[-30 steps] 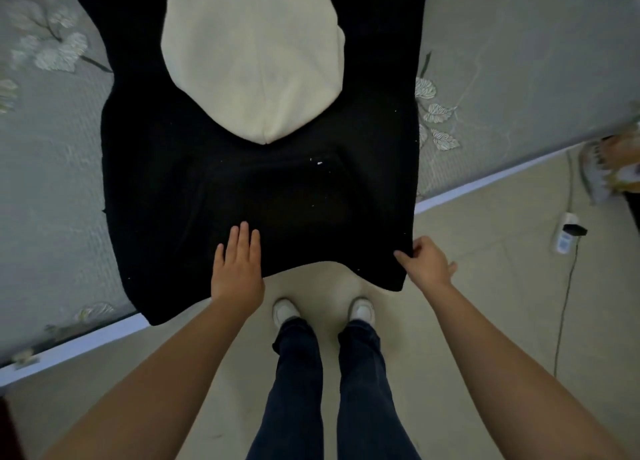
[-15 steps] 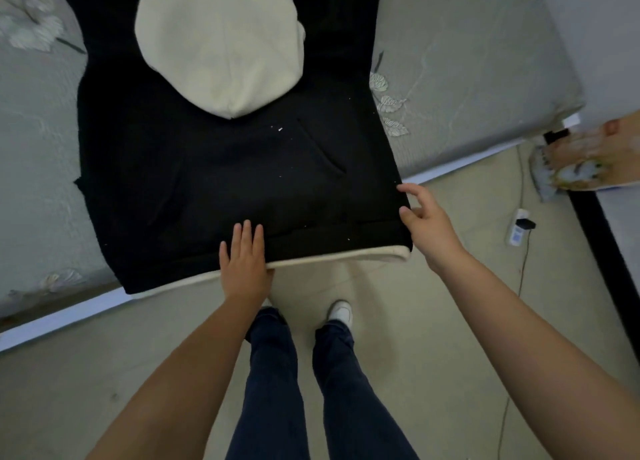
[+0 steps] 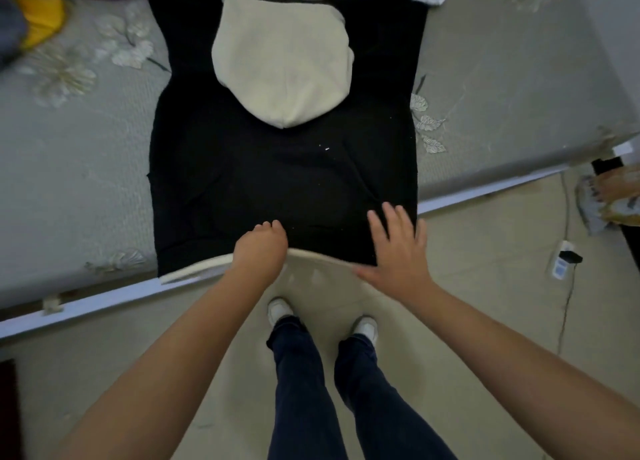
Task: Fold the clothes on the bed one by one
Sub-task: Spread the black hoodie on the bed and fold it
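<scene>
Comparing this moment with the preceding half second, two changes were noted at the lower centre of the frame; the left hand (image 3: 260,248), earlier laid flat with fingers straight on the black hoodie (image 3: 277,182), was found with fingers curled over the cream hem band (image 3: 194,272), apparently gripping it, though the contact beneath the knuckles could not be seen; the right hand (image 3: 394,252), earlier at the garment's right corner, was found moved inward, fingers spread and flat, resting over the hem. The hoodie was recorded lying spread across the bed (image 3: 76,182), centre of frame, its cream hood (image 3: 282,61) turned down over the body at upper centre, its hem at the mattress edge. It was judged that smoothing was ending and a lift of the hem toward the hood was being prepared. Other clothes (image 3: 41,16) were observed unfolded at the upper left.
</scene>
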`<action>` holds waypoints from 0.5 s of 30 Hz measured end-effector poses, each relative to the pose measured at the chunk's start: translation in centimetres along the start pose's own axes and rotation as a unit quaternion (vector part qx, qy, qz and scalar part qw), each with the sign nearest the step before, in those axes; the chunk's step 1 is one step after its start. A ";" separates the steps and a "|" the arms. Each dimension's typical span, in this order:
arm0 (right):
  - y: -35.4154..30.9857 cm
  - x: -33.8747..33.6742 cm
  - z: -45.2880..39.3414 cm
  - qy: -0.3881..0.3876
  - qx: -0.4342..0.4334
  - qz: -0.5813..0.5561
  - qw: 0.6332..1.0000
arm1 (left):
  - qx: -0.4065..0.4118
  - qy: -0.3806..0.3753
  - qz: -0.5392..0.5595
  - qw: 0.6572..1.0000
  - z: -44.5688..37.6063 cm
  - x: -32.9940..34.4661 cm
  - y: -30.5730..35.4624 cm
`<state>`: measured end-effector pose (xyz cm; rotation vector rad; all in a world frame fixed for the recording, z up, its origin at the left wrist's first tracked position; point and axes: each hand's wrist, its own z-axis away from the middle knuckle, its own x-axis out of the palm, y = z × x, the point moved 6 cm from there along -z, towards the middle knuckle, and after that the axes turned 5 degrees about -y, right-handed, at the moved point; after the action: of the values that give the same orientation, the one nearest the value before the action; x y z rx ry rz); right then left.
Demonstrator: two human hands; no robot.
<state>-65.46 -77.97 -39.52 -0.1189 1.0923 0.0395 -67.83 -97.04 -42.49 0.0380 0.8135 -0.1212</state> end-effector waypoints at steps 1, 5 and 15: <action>-2.1 0.8 0.1 0.003 -0.030 0.029 0.999 | -0.005 -0.009 -0.012 1.000 0.2 -0.9 0.2; -6.9 3.1 -2.1 -0.012 0.024 -0.068 0.997 | -0.005 -0.009 -0.015 1.000 1.1 -3.3 0.0; -7.1 -4.2 -5.3 0.234 -0.027 -0.056 0.970 | 0.039 0.193 0.096 0.976 2.0 -2.3 -2.4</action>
<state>-71.46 -85.49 -37.67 -0.2480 1.5555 -0.0641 -68.22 -99.38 -39.40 0.2188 1.1883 0.0410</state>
